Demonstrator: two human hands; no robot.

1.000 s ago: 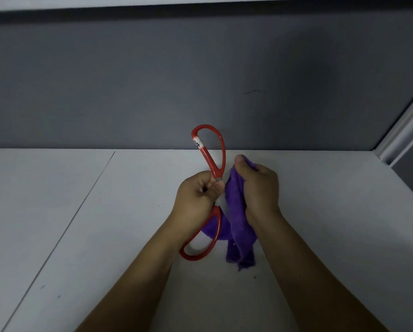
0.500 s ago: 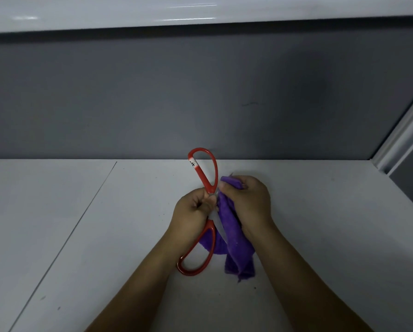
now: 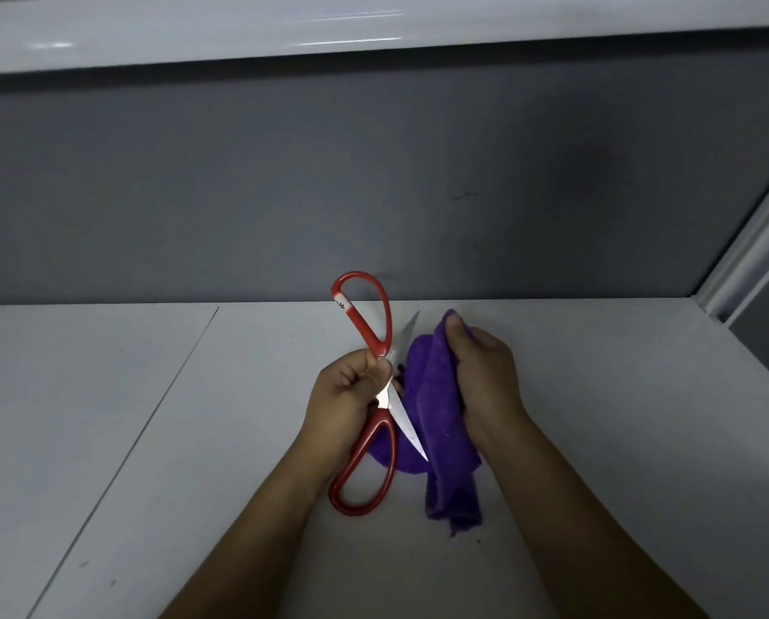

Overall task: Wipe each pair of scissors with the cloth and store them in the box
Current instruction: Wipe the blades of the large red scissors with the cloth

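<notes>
Your left hand (image 3: 351,395) grips the scissors (image 3: 394,408) at the pivot, fingers curled round it. The red loops and blades are spread wide: 1 blade points up-right, 1 down-right across the cloth (image 3: 436,417).

Your right hand (image 3: 485,377) grips the purple cloth just beside the blades, thumb on top. The cloth hangs toward the table (image 3: 106,417); contact unclear.

Both are held over mid-table, near the back edge.

Table: white, matte, 1 seam (image 3: 154,413) running diagonally at left, a few dark specks.

Behind: grey wall (image 3: 374,172), 1 scuff. Above: glossy white ledge (image 3: 195,33). Right: white trim (image 3: 748,243). Light dim.
</notes>
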